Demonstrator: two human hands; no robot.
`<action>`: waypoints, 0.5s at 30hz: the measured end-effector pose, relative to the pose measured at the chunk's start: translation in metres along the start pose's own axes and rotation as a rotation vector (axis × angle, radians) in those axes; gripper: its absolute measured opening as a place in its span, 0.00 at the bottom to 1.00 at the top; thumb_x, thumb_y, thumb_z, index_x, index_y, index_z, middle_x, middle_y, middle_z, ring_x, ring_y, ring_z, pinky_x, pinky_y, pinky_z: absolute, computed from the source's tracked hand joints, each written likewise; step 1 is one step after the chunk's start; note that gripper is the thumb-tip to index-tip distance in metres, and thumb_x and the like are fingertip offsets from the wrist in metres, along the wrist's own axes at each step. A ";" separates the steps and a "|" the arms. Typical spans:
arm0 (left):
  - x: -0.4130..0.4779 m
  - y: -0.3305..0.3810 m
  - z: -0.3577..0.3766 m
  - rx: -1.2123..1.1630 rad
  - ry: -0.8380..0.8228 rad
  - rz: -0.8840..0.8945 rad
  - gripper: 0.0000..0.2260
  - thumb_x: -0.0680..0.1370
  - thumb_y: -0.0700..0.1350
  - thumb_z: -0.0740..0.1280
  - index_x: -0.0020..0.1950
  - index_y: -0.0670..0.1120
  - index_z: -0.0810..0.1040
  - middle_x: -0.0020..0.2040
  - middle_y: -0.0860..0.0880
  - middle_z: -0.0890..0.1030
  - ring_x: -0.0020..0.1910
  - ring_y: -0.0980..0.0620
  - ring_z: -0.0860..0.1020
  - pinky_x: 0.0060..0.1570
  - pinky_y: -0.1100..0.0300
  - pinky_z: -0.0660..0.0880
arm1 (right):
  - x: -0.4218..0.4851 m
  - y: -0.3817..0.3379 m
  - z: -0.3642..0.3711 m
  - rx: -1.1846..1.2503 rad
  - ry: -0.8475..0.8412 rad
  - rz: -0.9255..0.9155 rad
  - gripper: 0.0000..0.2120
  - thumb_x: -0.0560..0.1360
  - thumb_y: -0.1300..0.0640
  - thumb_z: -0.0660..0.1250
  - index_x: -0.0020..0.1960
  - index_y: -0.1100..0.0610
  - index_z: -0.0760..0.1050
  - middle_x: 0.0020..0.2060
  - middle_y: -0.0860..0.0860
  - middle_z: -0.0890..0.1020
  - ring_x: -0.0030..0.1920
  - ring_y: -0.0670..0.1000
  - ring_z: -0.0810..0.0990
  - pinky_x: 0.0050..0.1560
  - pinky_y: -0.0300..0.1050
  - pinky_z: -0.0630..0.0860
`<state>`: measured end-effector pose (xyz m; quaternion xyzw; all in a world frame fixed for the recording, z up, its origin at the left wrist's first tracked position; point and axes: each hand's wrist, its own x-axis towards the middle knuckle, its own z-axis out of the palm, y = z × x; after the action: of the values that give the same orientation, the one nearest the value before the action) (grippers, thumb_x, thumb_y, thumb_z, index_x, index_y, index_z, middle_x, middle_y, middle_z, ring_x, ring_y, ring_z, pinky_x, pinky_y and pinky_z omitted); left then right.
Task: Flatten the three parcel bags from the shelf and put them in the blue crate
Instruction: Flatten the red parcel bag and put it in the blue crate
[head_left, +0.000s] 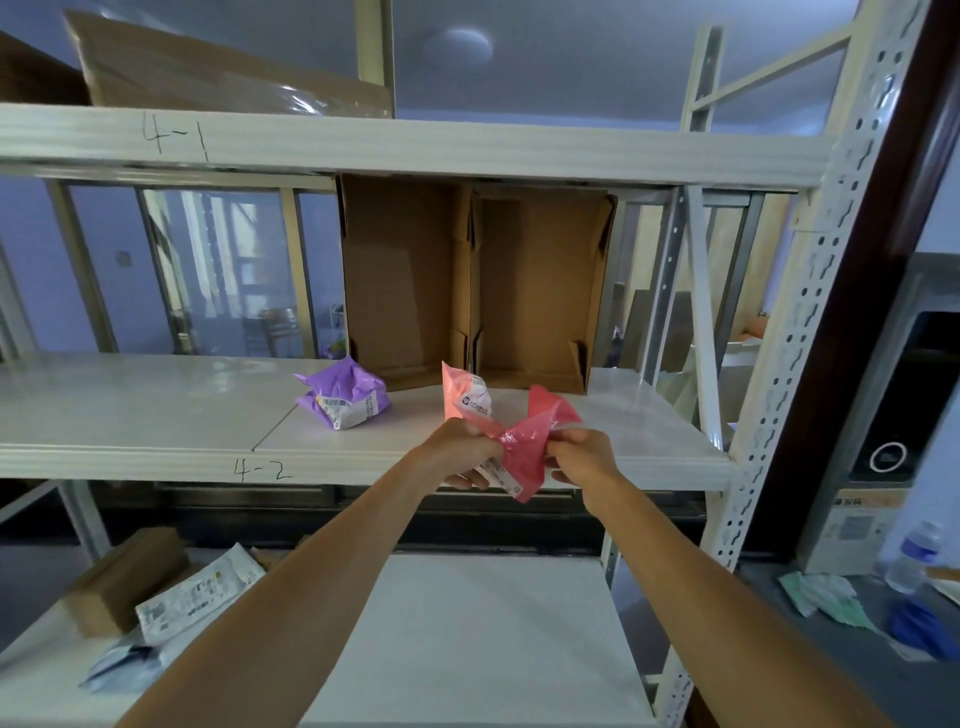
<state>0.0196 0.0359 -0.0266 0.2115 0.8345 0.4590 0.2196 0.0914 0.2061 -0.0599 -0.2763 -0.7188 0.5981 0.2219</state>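
A crumpled red parcel bag (530, 441) with a white label hangs in front of the shelf edge marked 4-2 (156, 457). My left hand (462, 452) grips its left side and my right hand (584, 457) pinches its right side. On the shelf behind, a crumpled purple parcel bag (345, 397) lies to the left. A crumpled pale pink parcel bag (465, 397) stands just behind my left hand. No blue crate is in view.
An open brown cardboard box (472, 280) stands on its side at the back of the shelf. The lower shelf (467, 639) holds a small cardboard box (124, 577) and flat mailers (197, 592) at left. A plastic bottle (914, 558) stands on the floor at right.
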 end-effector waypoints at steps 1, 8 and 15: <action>-0.002 0.002 -0.001 -0.001 -0.012 -0.013 0.13 0.79 0.49 0.71 0.61 0.48 0.77 0.53 0.45 0.85 0.51 0.46 0.86 0.55 0.54 0.84 | 0.000 0.000 0.000 -0.011 0.007 -0.021 0.07 0.78 0.64 0.69 0.53 0.55 0.83 0.48 0.52 0.86 0.48 0.52 0.85 0.44 0.45 0.82; -0.004 0.011 -0.004 -0.219 0.008 0.035 0.12 0.81 0.50 0.70 0.60 0.45 0.81 0.53 0.44 0.87 0.50 0.48 0.86 0.52 0.54 0.83 | -0.008 -0.003 -0.003 -0.064 -0.003 -0.157 0.08 0.79 0.63 0.69 0.50 0.52 0.83 0.48 0.51 0.86 0.47 0.53 0.86 0.54 0.53 0.84; -0.001 0.015 0.017 -0.198 0.025 0.113 0.14 0.79 0.50 0.74 0.59 0.43 0.85 0.52 0.46 0.87 0.51 0.49 0.86 0.53 0.55 0.84 | -0.020 -0.010 -0.002 -0.240 0.010 -0.284 0.08 0.77 0.64 0.69 0.50 0.53 0.85 0.44 0.49 0.87 0.45 0.49 0.85 0.52 0.49 0.84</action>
<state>0.0324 0.0541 -0.0224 0.2299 0.7743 0.5536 0.2028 0.1064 0.1934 -0.0496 -0.1993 -0.8156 0.4694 0.2734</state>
